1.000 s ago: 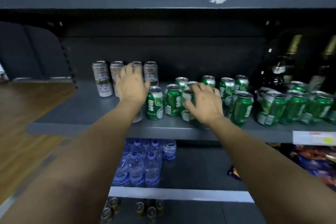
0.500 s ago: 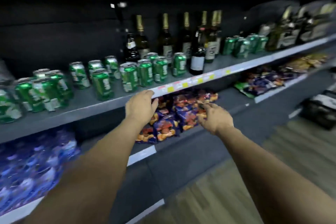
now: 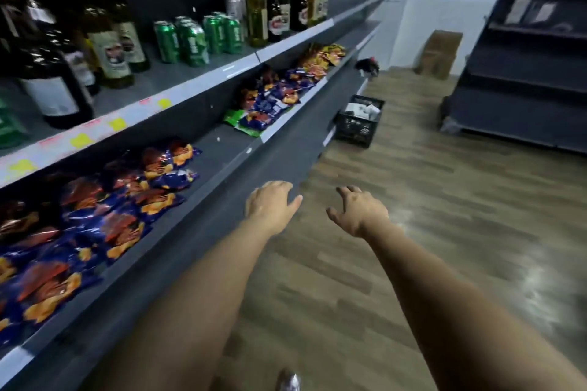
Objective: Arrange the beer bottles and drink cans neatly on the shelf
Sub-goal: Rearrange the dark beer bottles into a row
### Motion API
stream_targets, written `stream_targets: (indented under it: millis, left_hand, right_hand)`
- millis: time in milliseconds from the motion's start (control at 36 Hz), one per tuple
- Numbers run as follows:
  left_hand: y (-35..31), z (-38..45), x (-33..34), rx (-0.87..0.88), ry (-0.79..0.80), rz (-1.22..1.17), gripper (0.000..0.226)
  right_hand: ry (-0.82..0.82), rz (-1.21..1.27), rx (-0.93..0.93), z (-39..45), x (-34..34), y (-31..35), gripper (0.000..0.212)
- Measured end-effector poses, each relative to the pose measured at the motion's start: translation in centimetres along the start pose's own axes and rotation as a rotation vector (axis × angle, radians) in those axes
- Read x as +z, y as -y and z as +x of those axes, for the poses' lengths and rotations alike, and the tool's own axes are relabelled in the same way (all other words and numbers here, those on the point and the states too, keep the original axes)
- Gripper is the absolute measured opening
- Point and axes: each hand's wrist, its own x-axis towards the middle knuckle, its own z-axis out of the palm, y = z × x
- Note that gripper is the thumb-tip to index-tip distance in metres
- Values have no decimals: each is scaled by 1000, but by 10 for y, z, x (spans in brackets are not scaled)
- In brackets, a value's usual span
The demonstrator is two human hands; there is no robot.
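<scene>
**Hands leave the drinks shelf and hang empty over the aisle**

Since half a second ago the view has swung right along the aisle, and both hands have dropped away from the drinks shelf point(image 3: 203, 74); a second ago they were among the green cans. The left hand point(image 3: 270, 205) now hovers in front of the dark lower shelf edge point(image 3: 279, 149), fingers relaxed and gripping nothing. The right hand point(image 3: 357, 211) is out over the wooden floor point(image 3: 428, 200), fingers spread and loosely bent, also empty.

On the drinks shelf, a cluster of green cans point(image 3: 197, 36) stands upright near the middle. Left of the cans are dark and green beer bottles point(image 3: 104, 41), and at the shelf's left end one large dark bottle point(image 3: 52, 89) stands close to the front edge. Right of the cans a silver can point(image 3: 235, 6) stands at the back, then a second group of bottles point(image 3: 286, 0).

Below the drinks shelf, the snack shelf holds blue and orange snack bags point(image 3: 95, 209) in loose heaps, with more bags point(image 3: 276, 95) further along and bare shelf between the two heaps.

Beyond the shelf's far end a black crate point(image 3: 359, 125) on the floor holds white packets. A cardboard box point(image 3: 440, 54) stands by the wall, and a dark shelving unit point(image 3: 524, 67) lines the other side, with open floor between.
</scene>
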Motion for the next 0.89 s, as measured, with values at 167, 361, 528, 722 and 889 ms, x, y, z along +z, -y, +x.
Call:
stream_targets:
  millis: [167,361,528,722,889]
  left_hand:
    - [-27,109,18,108,66,58,44]
    - [-50,243,16,114,63,-25,46]
    - [-69,339,32,110,127,21,48]
    - [-98,463,59,73,115,49,44]
    - [-130,579,61,-52,76,49,46]
  right_hand:
    - [-5,-3,67,84,-17,-45,62]
    - [-13,17,88,193,-49,-89,62]
    - [15,63,109,284,-55,-135,62]
    - [27,-17,34,408,-73,-200,60]
    - [18,-59,-38,526,-121,-257,59]
